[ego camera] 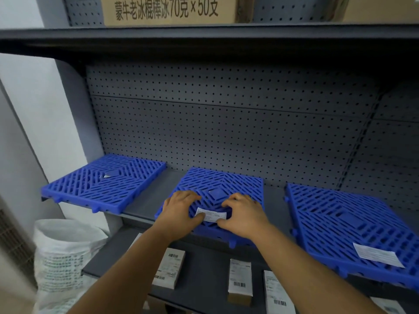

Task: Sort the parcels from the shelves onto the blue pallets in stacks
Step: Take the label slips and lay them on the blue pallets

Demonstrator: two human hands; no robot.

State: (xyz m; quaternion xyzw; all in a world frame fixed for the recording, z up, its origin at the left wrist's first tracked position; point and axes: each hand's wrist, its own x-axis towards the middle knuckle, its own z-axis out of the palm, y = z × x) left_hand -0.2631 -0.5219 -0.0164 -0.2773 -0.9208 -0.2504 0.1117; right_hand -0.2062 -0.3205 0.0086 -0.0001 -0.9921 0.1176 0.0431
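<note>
Three blue slatted pallets lie side by side on a grey shelf: left pallet [106,180], middle pallet [229,180], right pallet [353,225]. A small white paper label [213,215] lies on the front of the middle pallet. My left hand [179,210] and my right hand [243,217] rest on that pallet on either side of the label, thumbs pressing on its two ends. The right pallet carries a white label [377,257] near its front. On the shelf below lie small labelled parcels [169,267], [240,281], [277,295].
A grey pegboard [226,123] backs the shelf. A shelf above holds a cardboard box with printed characters [167,9]. A white woven sack [63,261] stands on the floor at the left, beside a white wall.
</note>
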